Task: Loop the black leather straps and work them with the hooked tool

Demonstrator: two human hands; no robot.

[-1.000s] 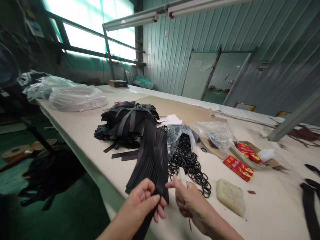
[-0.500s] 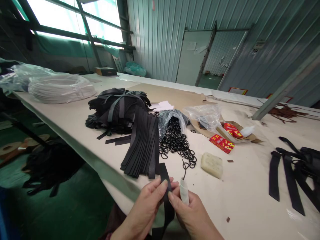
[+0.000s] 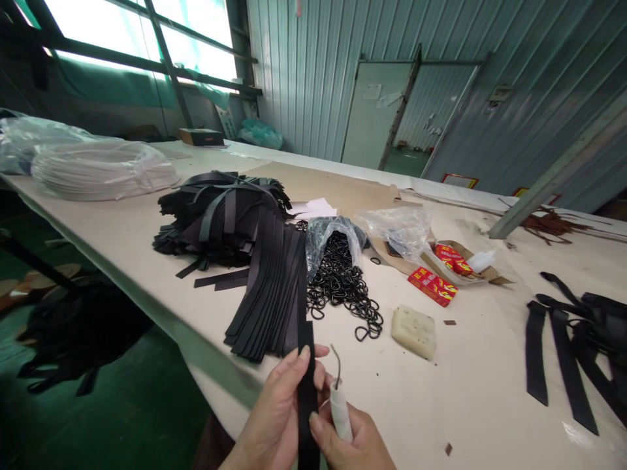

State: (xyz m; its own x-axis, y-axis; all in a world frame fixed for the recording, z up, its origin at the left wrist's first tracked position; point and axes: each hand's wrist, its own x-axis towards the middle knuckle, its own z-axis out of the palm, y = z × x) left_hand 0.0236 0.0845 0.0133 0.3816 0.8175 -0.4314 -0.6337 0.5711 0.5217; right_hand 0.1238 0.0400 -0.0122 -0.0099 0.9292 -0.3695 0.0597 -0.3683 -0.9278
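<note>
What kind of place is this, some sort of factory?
Probably a small workshop that makes strap or belt goods. A long work table holds a pile of black straps and a heap of black metal rings, and the walls are corrugated metal.

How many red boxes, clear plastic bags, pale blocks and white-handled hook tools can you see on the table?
Red boxes: 2, red box and second red box
Clear plastic bags: 3, bag of black rings, crumpled bag, bag over white coil
Pale block: 1
Hook tool, held in right hand: 1
Total: 7
</note>
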